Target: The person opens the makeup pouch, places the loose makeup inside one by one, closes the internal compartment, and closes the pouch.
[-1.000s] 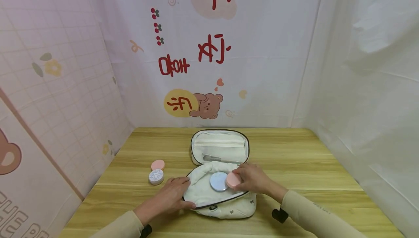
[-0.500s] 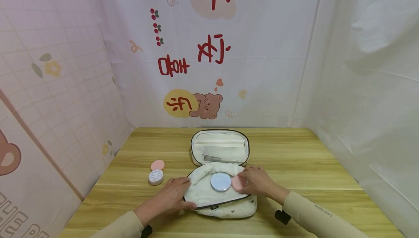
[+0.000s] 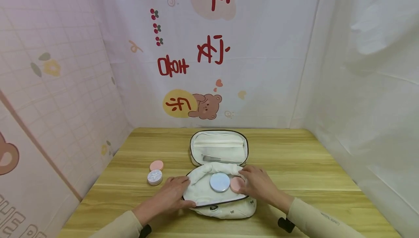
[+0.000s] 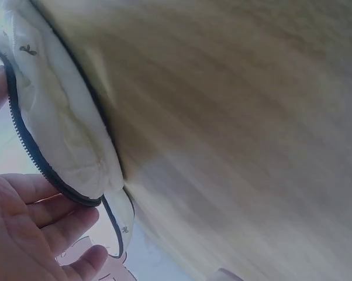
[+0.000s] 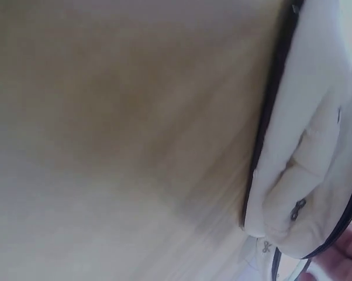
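At the lower centre of the head view, the cream bag (image 3: pixel 226 212) lies on the wooden table (image 3: pixel 288 154), its mouth parted and its lid (image 3: pixel 219 135) tipped back above it, with a brush (image 3: pixel 211 158) showing there. The left hand (image 3: pixel 169 195) holds the bag's left rim, thumb and fingers spread apart along the zip edge. The right hand (image 3: pixel 262 185) is at the right rim, fingers and thumb just beside a pink case (image 3: pixel 236 184); whether it pinches the case or only the rim, I cannot tell. Inside the bag, 1 blue case (image 3: pixel 219 182) sits next to the pink case. Farther left on the table, a 2nd pink case (image 3: pixel 156 165) lies just behind a star-topped case (image 3: pixel 155 177).
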Demonstrator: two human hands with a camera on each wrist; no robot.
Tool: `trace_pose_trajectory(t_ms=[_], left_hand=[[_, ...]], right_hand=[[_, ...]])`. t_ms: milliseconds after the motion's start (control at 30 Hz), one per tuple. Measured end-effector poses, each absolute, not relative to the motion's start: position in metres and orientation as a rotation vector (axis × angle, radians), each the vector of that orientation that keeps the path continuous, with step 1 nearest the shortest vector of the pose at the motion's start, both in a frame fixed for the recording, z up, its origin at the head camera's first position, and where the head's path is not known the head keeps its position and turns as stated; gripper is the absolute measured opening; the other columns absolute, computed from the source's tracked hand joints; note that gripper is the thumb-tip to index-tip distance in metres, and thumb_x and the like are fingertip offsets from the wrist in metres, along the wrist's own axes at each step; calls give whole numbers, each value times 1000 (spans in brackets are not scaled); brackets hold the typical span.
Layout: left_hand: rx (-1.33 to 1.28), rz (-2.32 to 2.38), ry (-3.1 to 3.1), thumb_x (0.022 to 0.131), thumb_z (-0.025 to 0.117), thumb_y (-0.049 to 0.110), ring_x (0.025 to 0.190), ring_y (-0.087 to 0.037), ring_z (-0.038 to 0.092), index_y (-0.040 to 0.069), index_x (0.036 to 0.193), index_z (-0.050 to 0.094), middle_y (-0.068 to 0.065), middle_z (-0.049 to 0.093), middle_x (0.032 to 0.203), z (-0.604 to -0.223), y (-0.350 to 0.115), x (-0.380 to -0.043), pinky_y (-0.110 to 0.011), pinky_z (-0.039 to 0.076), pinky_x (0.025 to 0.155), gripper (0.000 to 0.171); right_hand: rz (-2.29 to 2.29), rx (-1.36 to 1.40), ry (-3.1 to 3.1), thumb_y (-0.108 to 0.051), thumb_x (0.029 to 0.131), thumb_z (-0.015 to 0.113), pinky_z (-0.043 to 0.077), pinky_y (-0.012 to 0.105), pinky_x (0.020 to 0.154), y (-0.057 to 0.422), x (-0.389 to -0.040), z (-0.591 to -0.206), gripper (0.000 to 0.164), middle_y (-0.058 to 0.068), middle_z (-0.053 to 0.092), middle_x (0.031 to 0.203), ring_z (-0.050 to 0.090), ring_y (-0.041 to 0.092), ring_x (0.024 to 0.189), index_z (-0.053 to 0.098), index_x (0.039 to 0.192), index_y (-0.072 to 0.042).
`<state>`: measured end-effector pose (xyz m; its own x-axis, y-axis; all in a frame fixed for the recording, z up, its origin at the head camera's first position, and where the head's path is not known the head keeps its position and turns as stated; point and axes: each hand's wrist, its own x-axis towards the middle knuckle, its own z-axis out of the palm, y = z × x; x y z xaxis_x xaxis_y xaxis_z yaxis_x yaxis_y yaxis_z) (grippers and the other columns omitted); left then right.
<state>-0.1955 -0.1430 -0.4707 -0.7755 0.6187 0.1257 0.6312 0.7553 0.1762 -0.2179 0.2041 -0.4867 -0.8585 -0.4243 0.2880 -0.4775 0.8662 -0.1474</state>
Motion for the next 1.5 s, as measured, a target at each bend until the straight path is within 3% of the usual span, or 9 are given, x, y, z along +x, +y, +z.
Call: trace_pose_trajectory(t_ms=[200, 400, 600, 833, 1033, 1267, 1500], left_hand=[[-1005, -348, -2881, 86, 67, 61, 127, -34, 50, -9, 134, 54, -20, 54, 137, -469, -147, -195, -54, 36, 103, 86], [-978, -408, -2863, 87, 67, 60, 125, -35, 51, -8, 133, 56, -20, 55, 135, -468, -150, -195, -55, 38, 100, 83], [-914, -551, -2880, 90, 63, 60, 123, -43, 52, -6, 136, 55, -23, 54, 136, -462, -159, -203, -60, 39, 100, 81], [-712, -580, -2874, 89, 69, 52, 125, -43, 51, -7, 134, 55, -25, 55, 135, -454, -193, -224, -58, 39, 102, 76], [-538, -641, -2936, 87, 70, 56, 124, -46, 50, -8, 139, 50, -27, 50, 139, -455, -232, -242, -58, 42, 99, 85], [-542, -760, -2976, 85, 78, 40, 128, -50, 45, -10, 140, 47, -30, 46, 142, -462, -258, -251, -61, 40, 99, 80], [-595, -787, -2968, 82, 82, 32, 120, -47, 52, -13, 137, 49, -29, 54, 131, -474, -266, -255, -58, 44, 95, 78]], right_hand=[[340, 621, -2841, -46, 77, 82, 44, 59, 90, 206, -201, -490, 68, 16, 63, 125, 59, 34, 116, 66, 124, 0], [351, 664, -2843, -50, 78, 80, 37, 67, 97, 208, -189, -492, 76, 19, 61, 127, 57, 34, 120, 62, 127, 5], [315, 609, -2833, -51, 77, 80, 42, 64, 91, 208, -180, -492, 74, 19, 62, 126, 58, 37, 116, 64, 126, 3], [385, 540, -2884, -52, 76, 80, 43, 60, 86, 214, -179, -497, 76, 19, 62, 128, 59, 35, 117, 63, 128, 1], [469, 537, -2914, -54, 76, 80, 42, 61, 87, 218, -181, -497, 80, 19, 61, 130, 58, 35, 119, 61, 131, 2], [456, 551, -2925, -53, 77, 79, 42, 61, 88, 219, -184, -497, 80, 18, 61, 132, 57, 34, 120, 61, 132, 1], [454, 551, -2924, -52, 76, 80, 42, 61, 88, 218, -185, -497, 80, 18, 61, 132, 57, 34, 120, 61, 132, 1]])
